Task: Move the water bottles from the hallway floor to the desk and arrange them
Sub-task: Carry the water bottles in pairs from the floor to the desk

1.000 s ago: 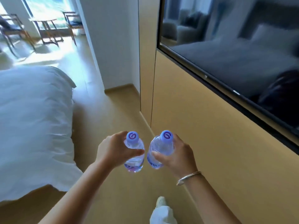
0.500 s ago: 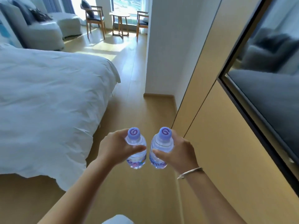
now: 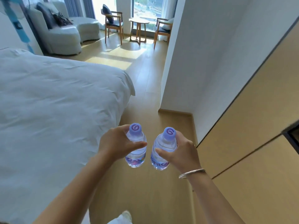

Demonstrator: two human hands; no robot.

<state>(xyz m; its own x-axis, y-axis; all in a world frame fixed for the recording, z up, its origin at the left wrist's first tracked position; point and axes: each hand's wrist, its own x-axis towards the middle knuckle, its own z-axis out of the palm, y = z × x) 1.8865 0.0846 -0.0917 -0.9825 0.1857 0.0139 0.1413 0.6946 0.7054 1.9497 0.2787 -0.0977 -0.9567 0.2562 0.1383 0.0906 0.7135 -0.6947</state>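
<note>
- A bed (image 3: 53,101) with a rumpled white cover fills the left side; its far corner hangs out over the floor.
- The wooden floor (image 3: 145,191) runs as a strip between the bed's right edge and the wall on the right, out to a sunlit patch by the window.
- A tan panelled wall (image 3: 252,143) lines the right side, with a white wall (image 3: 210,62) beyond it.
- A pale sofa (image 3: 64,33) stands at the far left of the room, dark cushions on it.
- Two wooden chairs, one on the left (image 3: 113,25) and one on the right (image 3: 162,29), face each other across a small round table (image 3: 138,23) at the window.
- The left hand (image 3: 116,143) holds the left bottle (image 3: 136,147), fingers wrapped round its upper body and thumb across the front.
- The right hand (image 3: 182,153) holds the right bottle (image 3: 163,151) the same way; a silver bracelet (image 3: 191,172) sits on that wrist.
- Both bottles are clear with purple caps and printed labels, carried upright in the air over the floor, near each other but not touching.
- A white shoe (image 3: 124,217) shows at the bottom edge on the floor.
</note>
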